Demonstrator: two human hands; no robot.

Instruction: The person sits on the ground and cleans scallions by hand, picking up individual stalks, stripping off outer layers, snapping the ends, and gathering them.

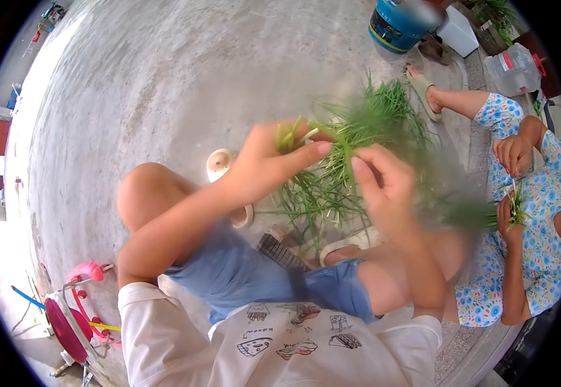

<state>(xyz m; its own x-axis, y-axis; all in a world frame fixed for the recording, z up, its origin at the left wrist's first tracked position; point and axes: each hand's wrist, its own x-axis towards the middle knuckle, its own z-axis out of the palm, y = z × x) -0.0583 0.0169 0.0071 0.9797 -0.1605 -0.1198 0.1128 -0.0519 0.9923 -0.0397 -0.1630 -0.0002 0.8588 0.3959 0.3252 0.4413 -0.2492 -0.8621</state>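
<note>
Several long green stems with pale ends, like chives [288, 137], are gripped in my left hand [274, 155], between the thumb and curled fingers. My right hand [387, 184] is closed in a pinch on a green leaf of the same chives, just right of the left thumb. Below and behind both hands, a loose pile of chives [383, 106] spreads over the concrete floor between my feet. Part of the pile is hidden by my hands and by a blurry patch on the right.
At right, another person in a floral outfit [480, 303] sits holding a small bunch of greens [518, 206]. A blue bucket [390, 29], a white box [458, 32] and a clear plastic jug [512, 69] stand at top right. Lower left is a pink wheeled item [68, 326].
</note>
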